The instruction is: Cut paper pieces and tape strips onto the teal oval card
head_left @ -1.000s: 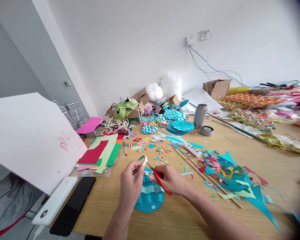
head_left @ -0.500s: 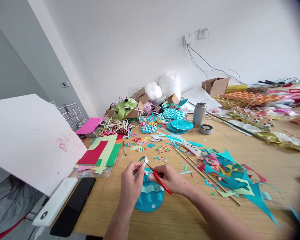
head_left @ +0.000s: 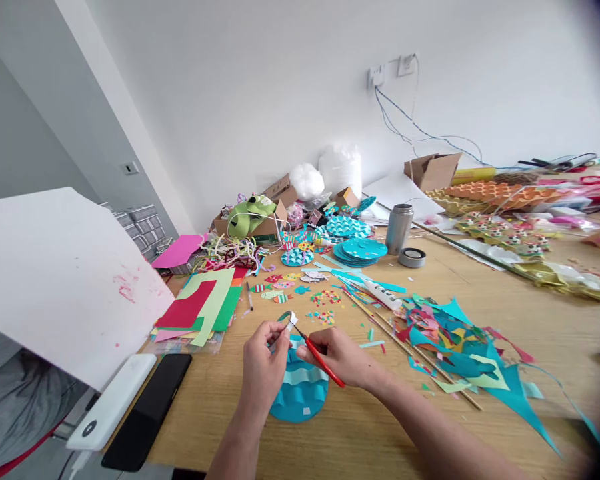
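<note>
My left hand (head_left: 261, 363) pinches a small teal and white paper strip (head_left: 289, 321) just above the wooden table (head_left: 510, 313). My right hand (head_left: 341, 357) is closed on red-handled scissors (head_left: 321, 359), whose tips point at the strip. Under both hands lies a round teal paper disc with wavy layers (head_left: 300, 395).
Coloured paper sheets (head_left: 200, 308) lie to the left, a black phone (head_left: 141, 411) and a white power bank (head_left: 111, 401) at the near left edge. A white board (head_left: 55, 273) leans at left. Paper scraps (head_left: 455, 350), wooden sticks (head_left: 410, 350), a metal bottle (head_left: 398, 230) and tape roll (head_left: 412, 258) lie to the right.
Both hands stay in almost the same place with the strip and scissors; the view has shifted slightly.
</note>
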Action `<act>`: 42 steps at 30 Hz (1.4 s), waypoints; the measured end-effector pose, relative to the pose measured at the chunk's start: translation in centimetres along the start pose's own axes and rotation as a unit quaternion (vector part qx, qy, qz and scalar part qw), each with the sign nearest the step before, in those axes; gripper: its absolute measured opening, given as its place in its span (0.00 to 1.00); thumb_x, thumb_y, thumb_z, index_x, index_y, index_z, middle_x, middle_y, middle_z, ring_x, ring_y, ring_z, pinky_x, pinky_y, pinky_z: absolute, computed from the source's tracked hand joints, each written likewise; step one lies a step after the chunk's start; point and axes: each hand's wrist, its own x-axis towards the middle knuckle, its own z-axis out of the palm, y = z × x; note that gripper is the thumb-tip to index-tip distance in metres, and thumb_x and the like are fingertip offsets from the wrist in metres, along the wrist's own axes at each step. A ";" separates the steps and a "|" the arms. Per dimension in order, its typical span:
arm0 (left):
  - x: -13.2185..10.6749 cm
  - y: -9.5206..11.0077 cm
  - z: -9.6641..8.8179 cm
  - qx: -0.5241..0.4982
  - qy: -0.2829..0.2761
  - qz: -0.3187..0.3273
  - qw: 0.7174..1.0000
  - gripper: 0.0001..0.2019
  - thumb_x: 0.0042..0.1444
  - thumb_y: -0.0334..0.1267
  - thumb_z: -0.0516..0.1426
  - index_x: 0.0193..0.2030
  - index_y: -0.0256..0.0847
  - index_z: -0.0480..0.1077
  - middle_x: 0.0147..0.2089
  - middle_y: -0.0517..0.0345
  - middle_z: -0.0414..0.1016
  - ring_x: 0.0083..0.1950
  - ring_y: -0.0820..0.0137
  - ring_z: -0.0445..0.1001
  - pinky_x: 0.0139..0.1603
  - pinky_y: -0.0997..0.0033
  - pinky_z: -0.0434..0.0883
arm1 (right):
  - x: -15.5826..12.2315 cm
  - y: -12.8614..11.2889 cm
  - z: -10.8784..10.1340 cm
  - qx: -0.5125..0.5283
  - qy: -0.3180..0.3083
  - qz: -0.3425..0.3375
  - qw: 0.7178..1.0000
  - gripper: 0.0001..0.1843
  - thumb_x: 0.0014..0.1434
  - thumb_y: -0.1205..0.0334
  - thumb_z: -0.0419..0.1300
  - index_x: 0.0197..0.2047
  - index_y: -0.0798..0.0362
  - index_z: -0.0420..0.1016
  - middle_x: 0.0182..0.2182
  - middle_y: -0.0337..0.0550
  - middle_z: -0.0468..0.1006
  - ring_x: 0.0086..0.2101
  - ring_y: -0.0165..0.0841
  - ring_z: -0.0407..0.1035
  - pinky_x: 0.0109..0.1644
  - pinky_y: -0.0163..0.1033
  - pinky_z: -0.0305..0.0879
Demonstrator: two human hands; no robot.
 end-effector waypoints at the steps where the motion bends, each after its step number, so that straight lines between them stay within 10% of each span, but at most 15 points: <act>1: 0.0 0.0 0.0 0.000 -0.001 -0.001 1.000 0.10 0.55 0.43 0.54 0.34 0.37 0.69 0.28 0.55 0.74 0.30 0.69 0.74 0.31 0.72 0.70 | 0.0 0.0 0.0 0.000 0.000 0.002 1.000 0.27 0.56 0.42 0.55 0.19 0.55 0.55 0.18 0.30 0.47 0.21 0.23 0.43 0.22 0.32 0.38; 22: 0.3 0.1 0.0 -0.003 -0.009 -0.009 1.000 0.10 0.56 0.43 0.53 0.34 0.37 0.68 0.29 0.56 0.74 0.32 0.68 0.75 0.33 0.72 0.69 | -0.2 -0.8 -0.3 -0.061 0.058 0.027 0.996 0.27 0.54 0.43 0.56 0.17 0.55 0.56 0.17 0.30 0.47 0.21 0.23 0.41 0.22 0.32 0.38; 42: -0.1 -0.7 -0.7 0.032 -0.016 0.024 0.999 0.08 0.57 0.40 0.52 0.35 0.39 0.68 0.31 0.54 0.76 0.34 0.68 0.75 0.35 0.71 0.70 | -0.6 -1.1 0.1 -0.239 0.120 -0.011 0.964 0.25 0.60 0.43 0.51 0.21 0.53 0.68 0.15 0.39 0.68 0.17 0.25 0.54 0.23 0.34 0.42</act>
